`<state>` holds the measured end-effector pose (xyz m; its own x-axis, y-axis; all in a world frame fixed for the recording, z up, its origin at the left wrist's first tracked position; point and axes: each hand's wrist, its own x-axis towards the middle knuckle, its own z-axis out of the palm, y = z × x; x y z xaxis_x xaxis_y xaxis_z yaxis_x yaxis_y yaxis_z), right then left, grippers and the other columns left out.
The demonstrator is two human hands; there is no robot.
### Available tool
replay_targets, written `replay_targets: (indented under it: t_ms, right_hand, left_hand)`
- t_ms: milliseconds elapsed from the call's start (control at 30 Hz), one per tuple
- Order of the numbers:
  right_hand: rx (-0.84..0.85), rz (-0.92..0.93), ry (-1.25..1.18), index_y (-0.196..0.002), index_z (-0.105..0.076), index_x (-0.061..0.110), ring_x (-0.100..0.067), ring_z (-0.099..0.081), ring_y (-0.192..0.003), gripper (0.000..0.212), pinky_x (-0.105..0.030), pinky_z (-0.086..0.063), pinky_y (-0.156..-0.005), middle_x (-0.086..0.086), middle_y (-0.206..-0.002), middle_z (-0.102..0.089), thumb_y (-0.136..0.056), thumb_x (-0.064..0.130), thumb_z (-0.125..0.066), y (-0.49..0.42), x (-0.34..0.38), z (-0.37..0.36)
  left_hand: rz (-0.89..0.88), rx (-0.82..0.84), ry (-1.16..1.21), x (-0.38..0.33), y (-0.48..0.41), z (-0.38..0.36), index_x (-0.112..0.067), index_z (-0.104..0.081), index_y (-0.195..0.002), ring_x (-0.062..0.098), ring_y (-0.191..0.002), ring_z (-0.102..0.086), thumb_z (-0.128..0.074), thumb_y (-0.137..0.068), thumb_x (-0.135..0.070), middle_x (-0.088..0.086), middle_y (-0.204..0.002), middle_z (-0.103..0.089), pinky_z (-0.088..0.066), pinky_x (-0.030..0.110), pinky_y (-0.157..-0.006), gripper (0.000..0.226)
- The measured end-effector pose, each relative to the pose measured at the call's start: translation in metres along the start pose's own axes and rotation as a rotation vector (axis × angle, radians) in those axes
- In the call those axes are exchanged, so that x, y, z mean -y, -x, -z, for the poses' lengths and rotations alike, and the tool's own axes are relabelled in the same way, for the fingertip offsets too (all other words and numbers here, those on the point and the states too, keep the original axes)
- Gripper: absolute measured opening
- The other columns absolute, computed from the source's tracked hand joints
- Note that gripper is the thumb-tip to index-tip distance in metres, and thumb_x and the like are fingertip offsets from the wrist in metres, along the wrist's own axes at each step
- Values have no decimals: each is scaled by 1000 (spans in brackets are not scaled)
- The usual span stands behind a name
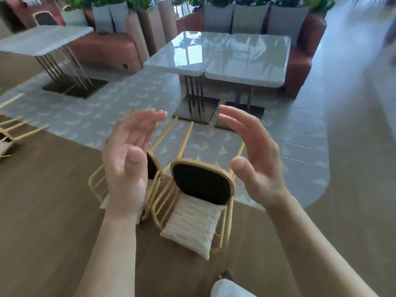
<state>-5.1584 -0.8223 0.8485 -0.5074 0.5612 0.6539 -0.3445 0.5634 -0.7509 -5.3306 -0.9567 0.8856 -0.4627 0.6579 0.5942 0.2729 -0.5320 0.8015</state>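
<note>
Two gold-framed chairs lie tipped on the floor below me, legs pointing away. The nearer chair (201,183) shows a black seat underside and a cream cushion (190,228). A second chair (153,168) lies to its left, partly hidden behind my left hand (128,159). Both my hands hover in the air above the chairs, palms facing each other, fingers relaxed and slightly bent, holding nothing. My right hand (255,159) is above the right side of the nearer chair. Neither hand touches a chair.
Two marble-topped tables (246,58) pushed together stand ahead on a patterned grey carpet (107,116), with a brown sofa (304,50) and grey cushions behind. Another table (40,41) stands at the left. More gold chair legs (15,127) lie at the far left. Wood floor surrounds me.
</note>
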Motion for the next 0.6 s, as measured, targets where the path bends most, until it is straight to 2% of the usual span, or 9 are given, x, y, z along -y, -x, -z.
replay_targets:
  t_ms: [233, 433, 600]
  right_hand:
    - [-76, -15, -28, -147, -48, 1, -31, -58, -137, 89, -58, -47, -112, -15, -149, -56, -95, 72, -55, -37, -34, -25]
    - [-162, -37, 27, -147, -48, 5, -33, -57, -138, 85, -59, -46, -112, -15, -148, -57, -95, 72, -56, -52, -51, -42]
    - [-230, -57, 108, -147, -48, 3, -34, -57, -138, 86, -56, -46, -112, -15, -149, -56, -95, 71, -55, -62, -65, -79]
  left_hand:
    - [53, 1, -6, 20, -37, 36, -21, -63, -133, 34, -131, -61, -59, -91, -71, 7, -131, -69, -44, 45, -114, 65]
    - [42, 118, -2, 47, -69, 50, -17, -60, -134, 38, -127, -63, -57, -95, -69, 12, -130, -68, -48, 45, -110, 65]
    - [20, 202, 48, 79, -98, 86, -24, -62, -134, 37, -135, -58, -54, -93, -73, 8, -136, -66, -43, 48, -114, 64]
